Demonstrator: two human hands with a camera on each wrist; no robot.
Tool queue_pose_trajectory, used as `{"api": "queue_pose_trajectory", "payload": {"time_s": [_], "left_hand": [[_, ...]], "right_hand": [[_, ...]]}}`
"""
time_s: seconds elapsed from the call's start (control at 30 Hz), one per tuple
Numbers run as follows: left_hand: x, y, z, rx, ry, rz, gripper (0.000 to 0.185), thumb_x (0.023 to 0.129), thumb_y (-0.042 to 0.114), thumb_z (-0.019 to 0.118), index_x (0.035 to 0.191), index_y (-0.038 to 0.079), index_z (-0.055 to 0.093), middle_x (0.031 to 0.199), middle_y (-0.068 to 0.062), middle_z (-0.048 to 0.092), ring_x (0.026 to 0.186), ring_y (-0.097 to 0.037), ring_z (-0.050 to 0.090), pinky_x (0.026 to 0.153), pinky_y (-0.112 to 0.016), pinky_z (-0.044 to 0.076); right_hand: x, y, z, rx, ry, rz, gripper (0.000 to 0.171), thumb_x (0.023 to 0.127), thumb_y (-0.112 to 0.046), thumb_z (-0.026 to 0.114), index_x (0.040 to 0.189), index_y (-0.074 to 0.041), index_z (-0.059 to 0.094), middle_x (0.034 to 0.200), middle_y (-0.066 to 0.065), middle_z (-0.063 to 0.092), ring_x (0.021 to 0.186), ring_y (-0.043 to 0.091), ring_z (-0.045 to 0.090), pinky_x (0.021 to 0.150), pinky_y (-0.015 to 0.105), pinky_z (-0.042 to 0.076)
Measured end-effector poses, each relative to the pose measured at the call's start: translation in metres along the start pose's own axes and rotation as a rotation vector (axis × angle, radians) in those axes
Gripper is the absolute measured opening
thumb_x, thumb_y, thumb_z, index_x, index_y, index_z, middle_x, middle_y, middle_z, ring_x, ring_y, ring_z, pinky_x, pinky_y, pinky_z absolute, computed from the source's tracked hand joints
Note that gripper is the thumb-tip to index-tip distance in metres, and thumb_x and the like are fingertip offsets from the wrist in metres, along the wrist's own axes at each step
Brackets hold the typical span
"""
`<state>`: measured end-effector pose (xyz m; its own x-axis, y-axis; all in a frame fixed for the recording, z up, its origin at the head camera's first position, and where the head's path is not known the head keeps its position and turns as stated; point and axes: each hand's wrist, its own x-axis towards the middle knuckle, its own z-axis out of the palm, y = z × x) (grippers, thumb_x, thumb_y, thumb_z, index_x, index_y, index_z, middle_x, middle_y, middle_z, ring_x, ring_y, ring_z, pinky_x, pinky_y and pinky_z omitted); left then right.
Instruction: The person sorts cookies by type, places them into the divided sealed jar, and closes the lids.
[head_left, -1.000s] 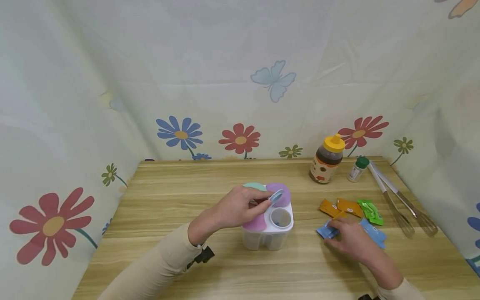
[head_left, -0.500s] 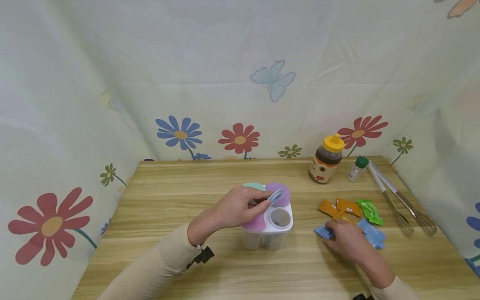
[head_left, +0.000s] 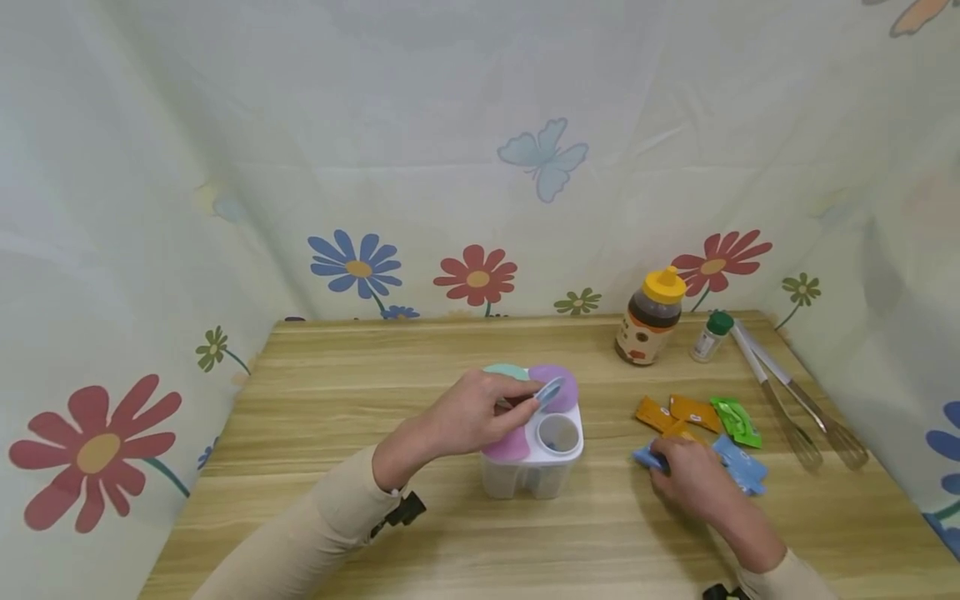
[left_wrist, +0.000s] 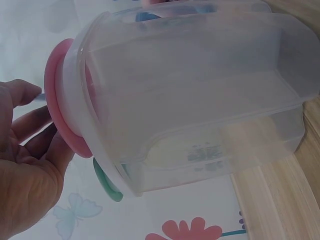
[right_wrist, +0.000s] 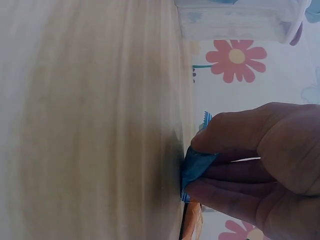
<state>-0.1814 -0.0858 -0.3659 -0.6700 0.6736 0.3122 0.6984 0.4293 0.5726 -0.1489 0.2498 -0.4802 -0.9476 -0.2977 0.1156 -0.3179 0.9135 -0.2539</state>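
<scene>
A clear container with a white top stands mid-table, bearing pink, purple and green lids. Its front right round opening is uncovered, with something blue showing inside. Over the container, my left hand holds a light blue lid between thumb and fingers, tilted up beside that opening. To the right, my right hand pinches a small blue packet close over the table. The hand partly covers the packet in the head view.
Beyond my right hand lie orange packets, a green packet and blue packets. Behind them stand a yellow-capped bottle and a green-capped shaker. Two long-handled utensils, one a whisk, lie near the right edge.
My right hand has closed on the blue packet and shifted it slightly among the other packets. My left hand keeps holding the light blue lid in the same place.
</scene>
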Motion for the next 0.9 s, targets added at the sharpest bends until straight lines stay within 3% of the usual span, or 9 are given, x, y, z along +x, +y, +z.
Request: {"api": "queue_pose_trajectory", "payload": {"time_s": [0.3,0.63,0.9], "left_hand": [[0.0005,-0.0009,-0.0005,-0.002,-0.011,-0.006,0.026,0.095,0.021,0.063,0.116,0.01,0.072,0.078,0.007,0.065,0.063,-0.003,0.051,0.056,-0.015,0.045],[0.0004,-0.0033,-0.0004,-0.006,-0.008,-0.008,0.025,0.095,0.022,0.063,0.116,0.01,0.072,0.074,0.008,0.061,0.062,-0.003,0.049,0.055,-0.016,0.043],[0.0006,-0.0042,0.0004,-0.005,-0.004,0.002,0.026,0.095,0.021,0.063,0.117,0.009,0.071,0.081,0.006,0.067,0.064,-0.002,0.052,0.058,-0.016,0.047]], "right_hand": [[0.0011,0.0007,-0.0025,0.018,-0.004,0.003,0.017,0.074,-0.007,0.076,0.089,-0.007,0.067,0.073,0.0,0.062,0.062,0.011,0.048,0.055,0.031,0.045],[0.0041,0.0024,-0.0041,0.019,-0.013,-0.022,0.018,0.075,-0.007,0.075,0.092,-0.004,0.071,0.077,0.001,0.067,0.062,0.01,0.049,0.056,0.031,0.047],[0.0054,0.002,-0.0057,0.032,-0.041,-0.015,0.015,0.077,-0.005,0.073,0.092,-0.004,0.071,0.076,0.0,0.065,0.06,0.009,0.047,0.053,0.026,0.043]]}}
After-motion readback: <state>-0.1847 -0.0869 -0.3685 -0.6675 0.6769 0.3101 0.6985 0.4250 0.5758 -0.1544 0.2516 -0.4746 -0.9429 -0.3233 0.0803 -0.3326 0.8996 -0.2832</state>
